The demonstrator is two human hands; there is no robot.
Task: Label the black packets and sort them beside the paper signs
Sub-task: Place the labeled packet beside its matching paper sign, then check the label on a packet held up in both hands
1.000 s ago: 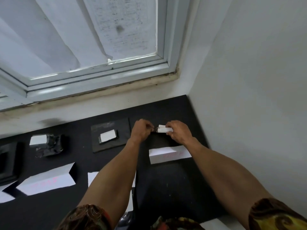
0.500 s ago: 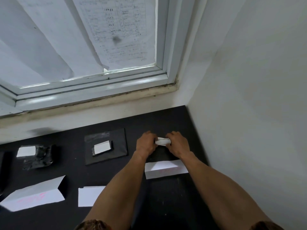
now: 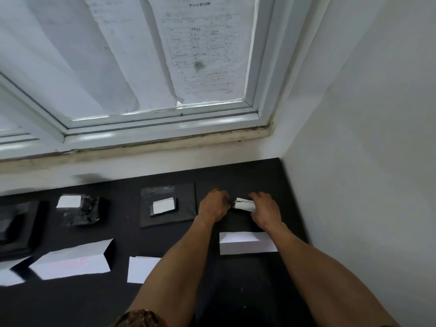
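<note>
Four folded white paper signs: right sign (image 3: 247, 243), left sign (image 3: 70, 261), a sign partly behind a forearm (image 3: 169, 263) (image 3: 141, 269), a sign cut by the left edge (image 3: 10, 274). Two white-labelled black plastic packets: flat packet (image 3: 168, 218), crumpled packet (image 3: 80, 215). One dark flat object (image 3: 16, 230), far left, kind unclear. One rolled white paper strip (image 3: 245, 205).

tabletop (image 3: 77, 303) is reading matt black. crinkled packet (image 3: 80, 214) is showing glossy plastic film; flat packet (image 3: 185, 208) is looking duller, smooth. paper signs (image 3: 246, 245) and label (image 3: 245, 205) are looking matt white paper. window frame (image 3: 153, 135) is glinting glossy; wall (image 3: 365, 161) is looking matt.
</note>
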